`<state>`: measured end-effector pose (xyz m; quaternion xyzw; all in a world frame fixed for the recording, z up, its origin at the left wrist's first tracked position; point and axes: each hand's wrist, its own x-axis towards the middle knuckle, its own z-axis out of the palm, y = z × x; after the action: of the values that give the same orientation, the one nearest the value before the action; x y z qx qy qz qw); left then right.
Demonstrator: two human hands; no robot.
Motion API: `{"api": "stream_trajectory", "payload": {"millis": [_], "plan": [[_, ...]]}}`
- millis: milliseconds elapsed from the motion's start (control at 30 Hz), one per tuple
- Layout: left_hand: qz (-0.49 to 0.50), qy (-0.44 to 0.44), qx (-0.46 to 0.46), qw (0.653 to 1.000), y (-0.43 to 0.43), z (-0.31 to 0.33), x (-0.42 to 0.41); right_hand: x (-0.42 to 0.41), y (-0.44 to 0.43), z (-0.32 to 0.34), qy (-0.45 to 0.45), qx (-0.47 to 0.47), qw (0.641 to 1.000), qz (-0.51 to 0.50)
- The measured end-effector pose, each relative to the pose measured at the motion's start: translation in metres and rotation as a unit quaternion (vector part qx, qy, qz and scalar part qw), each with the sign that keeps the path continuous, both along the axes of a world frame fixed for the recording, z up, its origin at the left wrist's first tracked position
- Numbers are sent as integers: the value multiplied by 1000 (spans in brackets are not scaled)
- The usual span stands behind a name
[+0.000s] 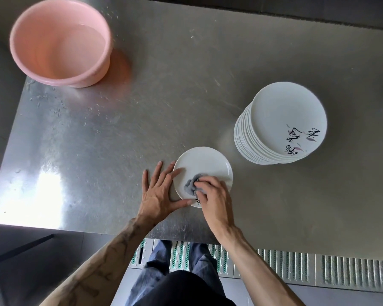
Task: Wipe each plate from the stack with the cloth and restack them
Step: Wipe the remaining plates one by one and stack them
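A single white plate [205, 164] lies flat on the steel table near its front edge. My right hand [215, 200] holds a crumpled grey cloth [191, 183] and presses it onto the plate's near half. My left hand [160, 191] lies flat on the table at the plate's left rim, fingers straight, with the index finger and thumb touching the rim. A tall stack of white plates [281, 122] with black brush writing on the top one stands to the right, apart from both hands.
A pink plastic basin [60, 43] with water in it stands at the table's far left. The steel table [164, 96] carries water drops and specks around the basin. Its front edge runs just below my wrists, above a ribbed floor grating [318, 268].
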<state>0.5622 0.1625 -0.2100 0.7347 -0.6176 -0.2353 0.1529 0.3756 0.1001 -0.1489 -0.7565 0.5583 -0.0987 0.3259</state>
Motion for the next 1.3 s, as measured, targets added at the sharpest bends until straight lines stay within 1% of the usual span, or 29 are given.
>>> {"api": "stream_trajectory", "payload": {"millis": [67,133,200,267,333,367,467,500,633,700,767,833,900,933,1000,1067,1133,1200,1300], "plan": [[-5,0,4,1000,-1,0,1,2,9,1,-14,5,998,66],[-9,-2,7,1000,0,0,3,-3,12,4,-4,-5,996,88],[-10,3,5,1000,0,1,3,-20,8,9,22,-23,997,67],[-7,9,4,1000,-1,2,2,-34,-1,10,54,-31,998,22],[-6,11,8,1000,-1,3,0,-30,-4,12,68,-23,997,-28],[-6,10,8,1000,-1,3,0,-23,1,14,65,-18,997,-33],[-9,6,10,1000,-1,3,2,-9,25,19,57,-20,998,23],[-11,8,12,1000,-1,3,3,-13,25,20,54,-27,998,25],[-13,20,17,1000,-1,5,2,-25,-18,18,84,-71,993,-49],[-13,19,16,1000,-1,6,3,-12,-42,11,73,-72,992,-70],[-10,20,14,1000,0,6,3,10,-53,4,38,-57,997,-45],[-11,15,10,1000,1,5,4,28,-54,-2,4,-47,998,35],[-18,5,10,1000,1,4,4,33,-52,-6,-4,-50,993,105],[-18,4,12,1000,1,4,4,31,-53,-7,-2,-59,992,110],[-14,11,14,1000,1,4,5,20,-58,-7,16,-78,995,66],[-14,18,14,1000,1,5,5,3,-52,-2,46,-85,995,11],[-13,18,13,1000,0,6,4,-15,-35,4,72,-102,992,-12],[-12,16,15,1000,0,7,3,-28,-6,9,85,-105,991,-6],[-19,8,19,1000,1,6,4,-27,33,12,58,-60,996,20]]}}
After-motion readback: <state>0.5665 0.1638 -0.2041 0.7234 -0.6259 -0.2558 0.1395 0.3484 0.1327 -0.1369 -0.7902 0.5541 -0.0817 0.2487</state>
